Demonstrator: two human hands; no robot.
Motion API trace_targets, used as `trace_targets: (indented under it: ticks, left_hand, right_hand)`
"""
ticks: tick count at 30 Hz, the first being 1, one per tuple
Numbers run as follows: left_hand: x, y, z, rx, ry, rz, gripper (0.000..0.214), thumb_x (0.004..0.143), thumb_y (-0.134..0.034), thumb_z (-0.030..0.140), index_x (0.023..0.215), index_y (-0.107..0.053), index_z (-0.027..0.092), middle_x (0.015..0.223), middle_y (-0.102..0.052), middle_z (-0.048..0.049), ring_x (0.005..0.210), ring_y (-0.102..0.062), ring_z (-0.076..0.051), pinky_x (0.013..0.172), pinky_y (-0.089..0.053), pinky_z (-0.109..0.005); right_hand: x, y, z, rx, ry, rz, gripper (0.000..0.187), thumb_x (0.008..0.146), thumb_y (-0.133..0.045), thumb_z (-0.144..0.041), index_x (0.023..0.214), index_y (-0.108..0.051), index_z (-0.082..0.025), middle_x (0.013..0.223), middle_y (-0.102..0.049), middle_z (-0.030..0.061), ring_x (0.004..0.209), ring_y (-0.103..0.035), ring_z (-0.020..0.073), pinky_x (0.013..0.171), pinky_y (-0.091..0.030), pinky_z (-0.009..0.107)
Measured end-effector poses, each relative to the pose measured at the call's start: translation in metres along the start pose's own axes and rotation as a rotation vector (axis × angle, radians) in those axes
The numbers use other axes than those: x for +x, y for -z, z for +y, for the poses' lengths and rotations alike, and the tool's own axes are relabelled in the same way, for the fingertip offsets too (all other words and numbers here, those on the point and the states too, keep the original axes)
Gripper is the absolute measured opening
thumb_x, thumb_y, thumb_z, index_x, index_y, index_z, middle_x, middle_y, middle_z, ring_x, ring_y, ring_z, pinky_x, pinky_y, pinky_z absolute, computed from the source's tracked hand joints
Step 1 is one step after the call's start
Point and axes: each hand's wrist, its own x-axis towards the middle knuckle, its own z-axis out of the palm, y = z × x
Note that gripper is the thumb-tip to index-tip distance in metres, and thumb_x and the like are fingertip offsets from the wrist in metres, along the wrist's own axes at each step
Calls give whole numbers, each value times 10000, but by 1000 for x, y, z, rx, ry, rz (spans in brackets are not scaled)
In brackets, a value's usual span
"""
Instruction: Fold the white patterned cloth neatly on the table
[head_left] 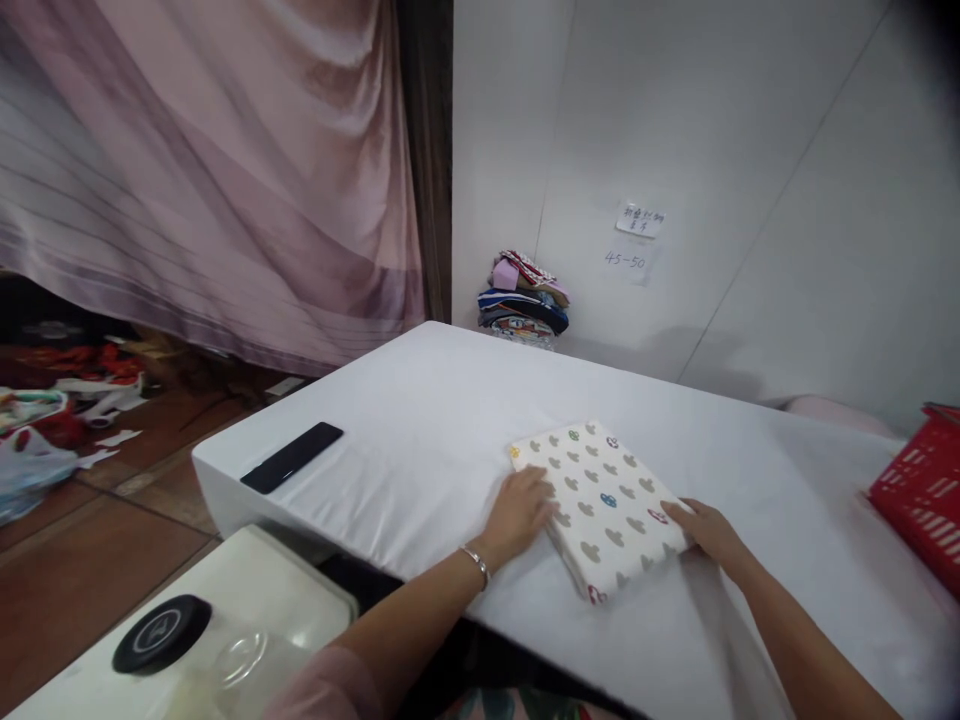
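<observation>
A folded cloth (592,515), cream with grey cartoon-head shapes and a few coloured ones, lies tilted on the white-covered table (390,430). My left hand (521,515), with a silver bracelet at the wrist, grips its left edge, the fingertips curled onto the top and slightly blurred. At the right corner, my right hand (705,530) has its thumb on top, while the other fingers are partly hidden under the cloth.
A black phone (292,457) lies at the table's left end. Folded fabrics (523,300) are stacked by the wall. To the right stands a red basket (922,490). A pale box-like surface (247,580) bearing a round black object (161,633) sits front left. A pink curtain (300,180) hangs behind.
</observation>
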Motion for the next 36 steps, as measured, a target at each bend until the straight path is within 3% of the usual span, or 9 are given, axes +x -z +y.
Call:
trace_targets:
  ticks: [3,5,8,12,15,24,32,36]
  left_hand:
    - [15,6,-20,-77,379,193,283,876,-441,299,1098,-578,189,1200,-566,-88,1110,-508,-198,966,-382,-343]
    - [29,11,-31,-129,610,196,284,861,-461,341,1057,-582,174,1118,-603,-91,981,-568,-196,869,-432,-325]
    - [47,12,-40,-162,766,144,295,830,-503,404,981,-591,167,1038,-635,-82,918,-586,-196,822,-436,-308]
    - [58,4,-45,-191,748,179,304,791,-564,332,1045,-561,164,1084,-621,-81,956,-575,-185,849,-424,-289]
    - [61,2,-52,-242,683,149,280,791,-553,268,1052,-572,169,1110,-615,-80,948,-576,-174,863,-425,-284]
    - [62,29,-68,-380,589,-54,245,743,-603,258,971,-630,171,865,-667,-41,784,-608,-151,739,-474,-250]
    - [72,41,-76,-381,537,-265,238,707,-632,302,899,-593,167,682,-601,12,608,-534,-113,575,-435,-222]
    - [84,48,-76,-358,476,-289,206,675,-637,288,850,-592,187,795,-616,-6,654,-540,-127,575,-425,-222]
  right_hand:
    - [-2,-3,-11,-252,179,158,576,717,-584,-489,1167,-589,-130,1189,-589,161,1130,-508,350,953,-395,460]
    - [-7,-14,-27,-294,390,225,564,744,-563,-430,1233,-543,-152,1263,-539,134,1203,-445,321,1031,-317,450]
    - [-22,-43,-50,-236,652,165,490,798,-501,-427,1244,-537,-227,1323,-500,56,1252,-397,250,1082,-260,394]
    - [-37,-83,-65,-325,759,24,503,834,-457,-458,1277,-514,-226,1407,-415,36,1327,-293,232,1107,-197,406]
    - [-37,-96,-64,-405,751,-42,474,857,-429,-462,1280,-511,-265,1420,-398,12,1339,-276,238,1110,-150,442]
    - [-37,-95,-62,-490,763,-31,487,886,-368,-478,1305,-485,-258,1430,-382,11,1340,-275,217,1108,-150,432]
    - [-40,-94,-67,-409,733,-47,458,862,-418,-474,1271,-517,-291,1415,-407,-1,1336,-286,226,1111,-140,443]
    - [-43,-86,-74,-262,668,-95,475,826,-472,-481,1249,-545,-278,1401,-426,22,1317,-321,241,1098,-204,436]
